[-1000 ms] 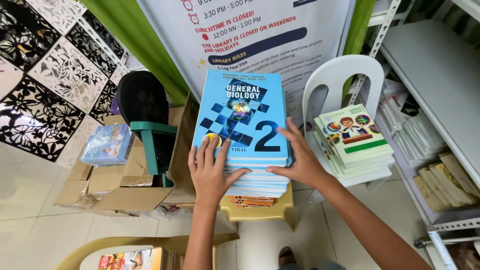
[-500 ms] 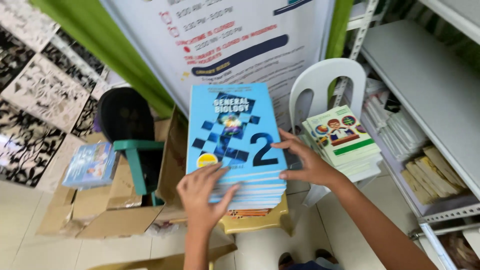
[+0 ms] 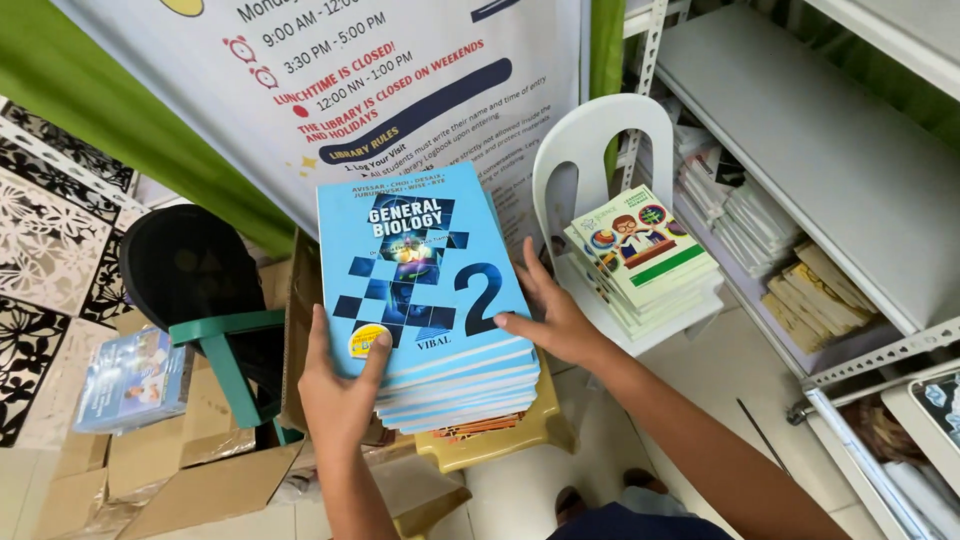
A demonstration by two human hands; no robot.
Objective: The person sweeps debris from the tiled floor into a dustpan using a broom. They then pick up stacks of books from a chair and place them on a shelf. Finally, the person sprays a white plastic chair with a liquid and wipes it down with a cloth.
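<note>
pale tiled floor [image 3: 30, 490], grey metal shelving [image 3: 800, 130], green curtain [image 3: 110, 110].

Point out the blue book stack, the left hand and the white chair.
blue book stack [image 3: 415, 260], head view, top cover
left hand [image 3: 335, 385], head view, back of hand
white chair [image 3: 605, 125], head view, backrest

Around a library corner

A white plastic chair [image 3: 600, 130] carries a pile of green-and-white workbooks [image 3: 645, 255] on its seat. Grey metal shelving [image 3: 800, 130] holds paper bundles on its lower shelf. An open cardboard box [image 3: 200, 470] sits beside a green-framed black chair [image 3: 190, 270], under a rules poster [image 3: 400, 80].
</note>
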